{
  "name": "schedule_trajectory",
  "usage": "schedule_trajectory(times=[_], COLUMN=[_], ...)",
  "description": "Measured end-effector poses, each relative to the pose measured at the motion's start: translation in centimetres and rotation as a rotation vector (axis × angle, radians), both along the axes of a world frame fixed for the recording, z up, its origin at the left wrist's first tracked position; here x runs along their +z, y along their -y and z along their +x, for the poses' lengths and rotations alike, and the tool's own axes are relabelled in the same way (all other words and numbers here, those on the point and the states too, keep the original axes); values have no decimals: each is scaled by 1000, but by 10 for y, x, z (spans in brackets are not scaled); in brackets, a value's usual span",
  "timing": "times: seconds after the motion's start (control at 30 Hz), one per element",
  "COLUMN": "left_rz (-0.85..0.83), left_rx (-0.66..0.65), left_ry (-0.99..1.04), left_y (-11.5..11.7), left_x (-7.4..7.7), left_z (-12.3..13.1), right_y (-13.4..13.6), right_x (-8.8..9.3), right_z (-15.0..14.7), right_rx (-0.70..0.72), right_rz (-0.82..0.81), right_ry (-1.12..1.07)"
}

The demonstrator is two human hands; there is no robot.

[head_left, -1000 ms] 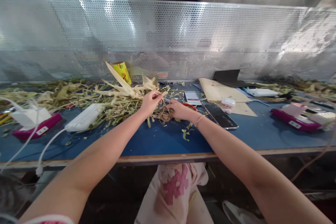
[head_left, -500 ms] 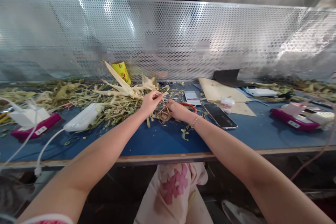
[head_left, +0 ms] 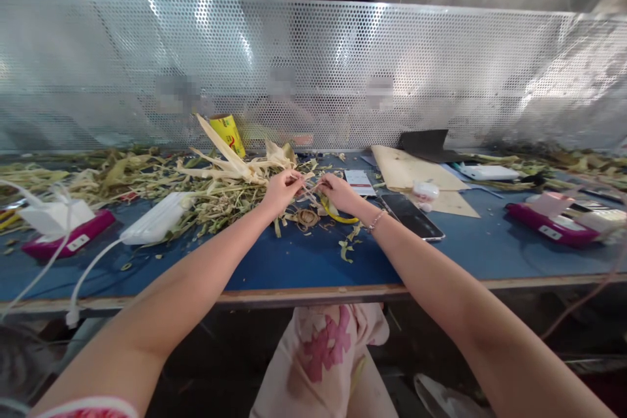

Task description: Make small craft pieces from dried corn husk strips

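My left hand is closed in a pinch on thin pale fibre strands, beside a bundle of dried husks and stems. Facing it, my right hand also has its fingers pinched at the strands, which run between the two hands. Below them a small coil of brown twine lies on the blue table. A yellow curved loop, perhaps a tool's handle, shows under my right hand; whether the hand touches it I cannot tell. The fingertips are partly hidden.
A phone, a white card, an earphone case and brown paper lie on the right. A white power strip and purple socket block are on the left. A yellow tube stands before the perforated metal screen.
My right hand has moved up and slightly right, off the twine coil. The yellow loop has come into sight, and a red loop beside the hand is now out of sight. My left hand stays put.
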State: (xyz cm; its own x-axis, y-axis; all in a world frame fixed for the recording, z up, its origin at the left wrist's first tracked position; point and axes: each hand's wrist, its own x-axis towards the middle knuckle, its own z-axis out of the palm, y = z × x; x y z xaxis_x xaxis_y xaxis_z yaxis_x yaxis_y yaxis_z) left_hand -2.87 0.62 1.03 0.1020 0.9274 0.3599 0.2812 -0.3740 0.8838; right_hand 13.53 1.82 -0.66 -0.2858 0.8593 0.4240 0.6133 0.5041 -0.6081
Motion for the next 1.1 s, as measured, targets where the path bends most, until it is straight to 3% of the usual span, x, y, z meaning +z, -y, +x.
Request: schedule_trajectory(times=[0.43, 0.8, 1.1], left_rz=[-111, -224, -171], left_rx=[-56, -64, -87], left_ry=[122, 326, 231], left_y=[8, 12, 6], left_x=[3, 5, -1], left_z=[6, 10, 8], right_y=[2, 1, 3], right_x=[2, 1, 0], right_z=[-1, -4, -4], right_rx=[135, 161, 122], right_rz=[46, 8, 46], right_ry=[-168, -343, -270])
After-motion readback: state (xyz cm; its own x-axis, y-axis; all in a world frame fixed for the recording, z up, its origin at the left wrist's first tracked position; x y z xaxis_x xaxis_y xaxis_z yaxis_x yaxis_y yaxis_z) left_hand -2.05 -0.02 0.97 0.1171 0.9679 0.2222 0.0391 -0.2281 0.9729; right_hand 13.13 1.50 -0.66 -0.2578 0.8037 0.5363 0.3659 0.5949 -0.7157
